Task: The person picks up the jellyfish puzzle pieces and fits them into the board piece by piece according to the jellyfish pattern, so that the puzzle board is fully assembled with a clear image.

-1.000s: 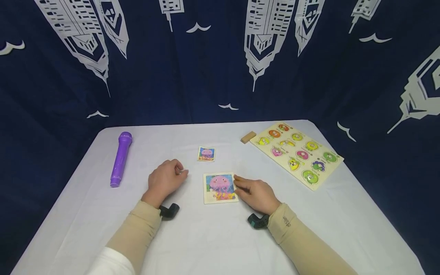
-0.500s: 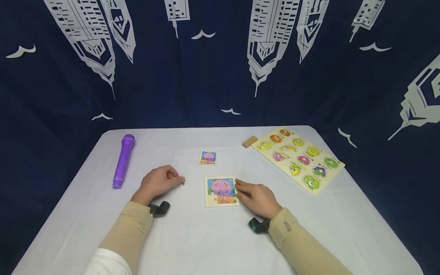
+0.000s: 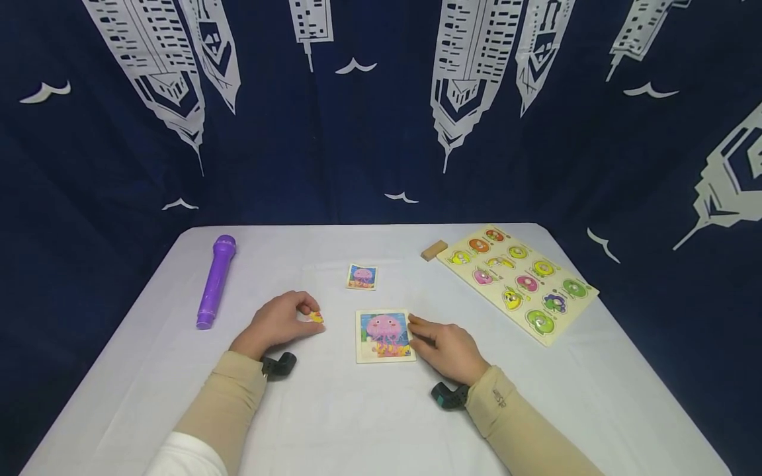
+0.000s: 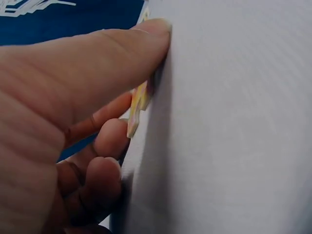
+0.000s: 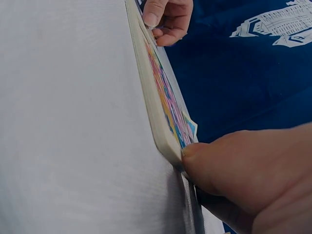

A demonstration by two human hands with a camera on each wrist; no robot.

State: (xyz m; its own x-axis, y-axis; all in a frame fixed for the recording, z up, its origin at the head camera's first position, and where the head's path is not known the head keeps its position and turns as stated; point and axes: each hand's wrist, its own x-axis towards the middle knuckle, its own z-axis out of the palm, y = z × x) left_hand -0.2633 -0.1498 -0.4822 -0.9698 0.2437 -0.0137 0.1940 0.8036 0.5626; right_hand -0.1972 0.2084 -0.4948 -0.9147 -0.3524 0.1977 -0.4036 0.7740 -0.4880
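A square jellyfish puzzle (image 3: pixel 383 330) in a pale frame lies flat on the table, with a bare pale patch at its lower left corner. At its right edge, my right hand (image 3: pixel 449 350) grips the frame; in the right wrist view the thumb (image 5: pixel 200 161) presses on the corner. Left of the puzzle, my left hand (image 3: pixel 280 324) pinches a small yellow puzzle piece (image 3: pixel 316 317) between thumb and fingers. Close up in the left wrist view, the puzzle piece (image 4: pixel 140 100) stands on edge near the tabletop, partly hidden by the thumb.
Behind the puzzle lies a small jellyfish picture card (image 3: pixel 362 277). A purple toy microphone (image 3: pixel 216 281) is at the left. A fruit puzzle board (image 3: pixel 518 281) and a small wooden block (image 3: pixel 434 250) occupy the back right of the white table (image 3: pixel 357 423).
My left hand has drawn back slightly to the left and now shows a yellow puzzle piece in its fingers. The right hand stays on the puzzle's edge. The head view has tilted slightly.
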